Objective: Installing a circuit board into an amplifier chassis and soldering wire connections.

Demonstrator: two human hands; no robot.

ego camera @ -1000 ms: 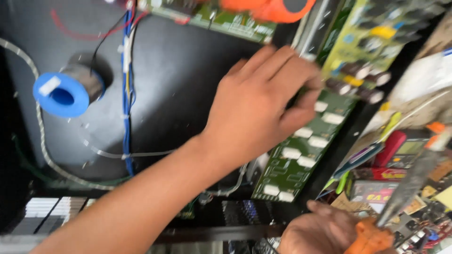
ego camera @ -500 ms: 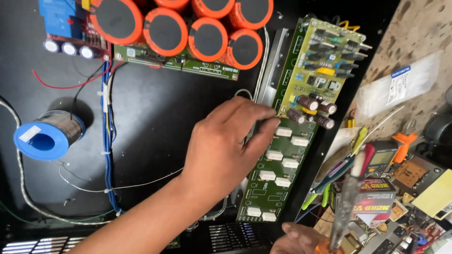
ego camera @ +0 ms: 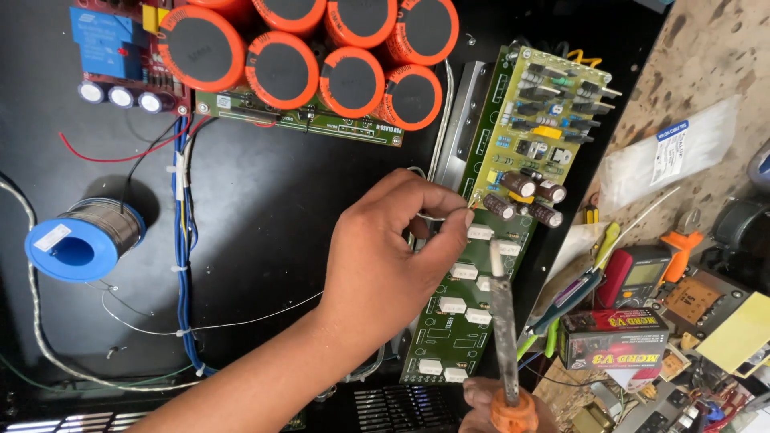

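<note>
A blue spool of solder wire [ego camera: 83,240] lies on the black chassis floor [ego camera: 265,200] at far left, its thin wire trailing rightward. Orange capacitors [ego camera: 321,48] crowd the top. The left hand [ego camera: 385,256] pinches a thin lead [ego camera: 429,215] between thumb and fingertips, at the left edge of the long green circuit board [ego camera: 497,240]. Just right of it, the right hand [ego camera: 497,405] is closed round the orange handle of a soldering iron [ego camera: 504,321], tip up over the board. A red multimeter [ego camera: 642,277] sits well right
</note>
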